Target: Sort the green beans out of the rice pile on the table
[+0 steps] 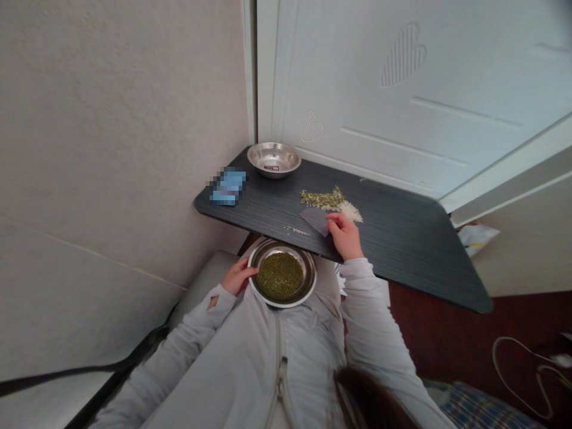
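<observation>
My left hand [236, 276] grips the left rim of a steel bowl [310, 269] on my lap, thumb over the edge. Small green beans, which look like mung beans [280, 275], cover its bottom. At the table's near edge, my right hand [346, 238] pinches a thin grey plastic sheet [314, 219] between thumb and fingers. The sheet rests on or just above the tabletop; I cannot tell which. Just beyond it lies a spread of green beans mixed with white grains [324, 198]. A heap of white rice-like grains [351, 210] adjoins it, close to my right fingers.
The dark table [411, 244] reaches over my lap. On it stand a second steel bowl [274, 158] with a label inside and a blurred blue item [229, 186]. Stray grains [295, 230] lie near the front edge. A white door [357, 77] stands behind; a cable [496, 357] lies lower right.
</observation>
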`<state>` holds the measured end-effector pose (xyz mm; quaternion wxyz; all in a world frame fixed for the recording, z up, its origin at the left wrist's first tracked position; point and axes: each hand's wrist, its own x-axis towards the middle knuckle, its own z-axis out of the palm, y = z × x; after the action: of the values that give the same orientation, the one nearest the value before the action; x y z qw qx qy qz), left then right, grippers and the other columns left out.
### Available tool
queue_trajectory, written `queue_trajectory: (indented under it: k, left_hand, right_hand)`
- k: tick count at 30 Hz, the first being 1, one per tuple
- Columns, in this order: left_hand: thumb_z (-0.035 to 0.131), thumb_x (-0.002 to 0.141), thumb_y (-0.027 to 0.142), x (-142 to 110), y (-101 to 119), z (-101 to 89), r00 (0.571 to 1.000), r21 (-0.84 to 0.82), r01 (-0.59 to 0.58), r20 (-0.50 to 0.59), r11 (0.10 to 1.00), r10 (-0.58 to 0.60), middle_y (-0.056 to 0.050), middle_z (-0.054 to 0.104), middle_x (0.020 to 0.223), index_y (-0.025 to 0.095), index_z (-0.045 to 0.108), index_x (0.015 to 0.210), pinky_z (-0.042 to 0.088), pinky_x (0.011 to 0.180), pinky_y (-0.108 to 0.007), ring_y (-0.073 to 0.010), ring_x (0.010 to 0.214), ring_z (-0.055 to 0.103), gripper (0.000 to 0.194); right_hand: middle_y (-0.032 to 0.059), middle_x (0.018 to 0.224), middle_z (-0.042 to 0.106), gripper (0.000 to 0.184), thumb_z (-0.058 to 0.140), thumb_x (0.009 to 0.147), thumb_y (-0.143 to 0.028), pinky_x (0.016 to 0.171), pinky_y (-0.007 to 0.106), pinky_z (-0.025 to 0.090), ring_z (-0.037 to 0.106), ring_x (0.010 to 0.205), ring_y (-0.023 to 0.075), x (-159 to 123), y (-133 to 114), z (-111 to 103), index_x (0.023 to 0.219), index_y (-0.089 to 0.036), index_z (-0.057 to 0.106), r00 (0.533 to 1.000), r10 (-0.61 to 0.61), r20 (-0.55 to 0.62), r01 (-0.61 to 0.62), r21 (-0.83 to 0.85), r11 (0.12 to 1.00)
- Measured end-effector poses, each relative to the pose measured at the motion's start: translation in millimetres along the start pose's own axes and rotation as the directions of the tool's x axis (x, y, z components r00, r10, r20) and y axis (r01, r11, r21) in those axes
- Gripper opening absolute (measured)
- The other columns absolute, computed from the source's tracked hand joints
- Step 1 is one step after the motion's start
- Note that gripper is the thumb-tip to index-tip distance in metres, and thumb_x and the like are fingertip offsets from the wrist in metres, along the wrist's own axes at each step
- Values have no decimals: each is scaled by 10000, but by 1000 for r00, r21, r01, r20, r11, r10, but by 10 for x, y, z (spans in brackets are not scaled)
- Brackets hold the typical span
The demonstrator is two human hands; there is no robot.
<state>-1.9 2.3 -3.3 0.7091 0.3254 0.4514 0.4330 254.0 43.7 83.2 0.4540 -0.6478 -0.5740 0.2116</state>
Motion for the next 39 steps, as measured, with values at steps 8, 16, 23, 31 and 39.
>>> queue_trajectory:
  k: [8, 16, 23, 31, 39]
  left_hand:
    - [640, 470, 182, -32, 32, 44, 1000, -33, 12, -10, 999, -12, -40, 626, 736, 105, 555, 844, 376, 751, -368, -221, 755, 558, 391]
    - [640, 480, 181, -10, 8, 17, 1000, -30, 13, -9, 999, -14, -45, 626, 741, 106, 551, 862, 386, 733, -362, -222, 760, 556, 400]
    - [642, 480, 184, -1, 1, 5, 1000, -18, 4, -4, 1000, -4, -54, 625, 768, 100, 553, 884, 384, 744, -365, -228, 786, 551, 422]
    - [643, 481, 188, 25, -21, -22, 1000, 7, -23, 8, 1000, 23, -61, 627, 786, 99, 560, 901, 374, 768, -363, -224, 799, 548, 438]
    - [643, 472, 198, -15, 8, 34, 1000, -28, -11, -11, 1000, 11, -61, 629, 777, 102, 562, 906, 385, 751, -368, -234, 795, 550, 452]
  right_hand:
    - [1, 624, 560, 246, 403, 641, -272, 550, 227, 350, 449, 529, 96, 8, 11, 9, 803, -152, 543, 1000, 1, 5, -2, 24, 1000]
    - [-2, 604, 564, 222, 410, 641, -273, 566, 225, 355, 472, 549, 100, 8, -7, -4, 760, -157, 556, 1000, 8, 7, -8, -25, 1000]
    - [-3, 616, 563, 209, 434, 629, -265, 557, 229, 362, 474, 547, 105, 18, 38, 7, 776, -168, 548, 996, -4, 88, 6, -22, 1000]
    - [-6, 647, 547, 223, 448, 639, -277, 588, 235, 369, 466, 578, 103, 12, 38, 10, 809, -182, 555, 987, -65, 150, 77, -76, 994]
    - [2, 669, 556, 240, 467, 645, -300, 586, 234, 383, 474, 580, 101, 34, 51, 12, 830, -175, 556, 994, -62, 88, 62, 0, 998]
